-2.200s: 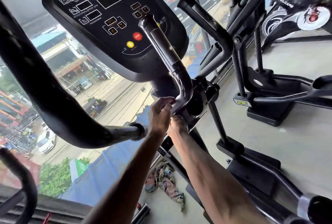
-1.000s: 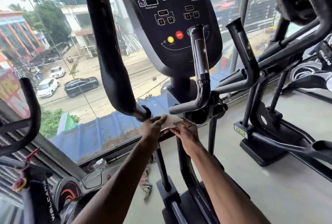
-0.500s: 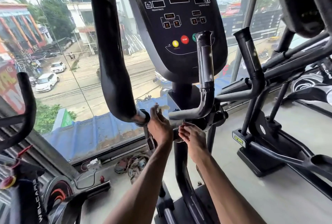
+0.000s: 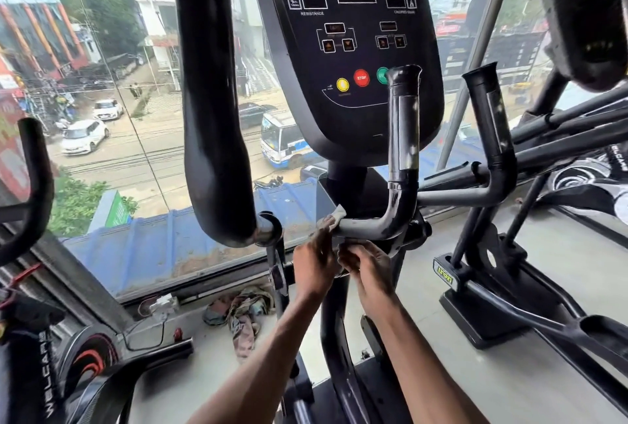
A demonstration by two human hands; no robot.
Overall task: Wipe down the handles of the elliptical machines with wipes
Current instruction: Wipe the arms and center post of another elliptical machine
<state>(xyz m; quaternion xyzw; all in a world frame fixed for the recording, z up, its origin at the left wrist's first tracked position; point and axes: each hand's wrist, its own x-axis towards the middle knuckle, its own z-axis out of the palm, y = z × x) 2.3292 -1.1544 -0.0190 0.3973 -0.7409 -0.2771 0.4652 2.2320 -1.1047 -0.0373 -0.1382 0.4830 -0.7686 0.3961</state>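
Handle (image 4: 402, 138) on the machine in front of you is an L-shaped black bar. Its grip stands upright before the console (image 4: 353, 50), and its lower run bends level toward the centre post. Your wipe (image 4: 337, 215), a small white wad, sits pressed against the inner end of that level run, just under the console. Your left hand (image 4: 314, 265) reaches up from below and pinches the wipe at its fingertips, holding it on the bar. Your right hand (image 4: 372, 269) is just beside the left, tucked beneath the same level run with its fingers curled; whether they grip anything cannot be told from this angle. Your two hands are close together, nearly touching. To their left hangs the thick black swing arm (image 4: 214, 101), its lower end near your left hand. To the right stands the neighbouring machine's handle (image 4: 489, 124), well apart from your hands. Down on the floor (image 4: 560, 270), by the window (image 4: 136, 118), lies a heap of rags (image 4: 244, 311).
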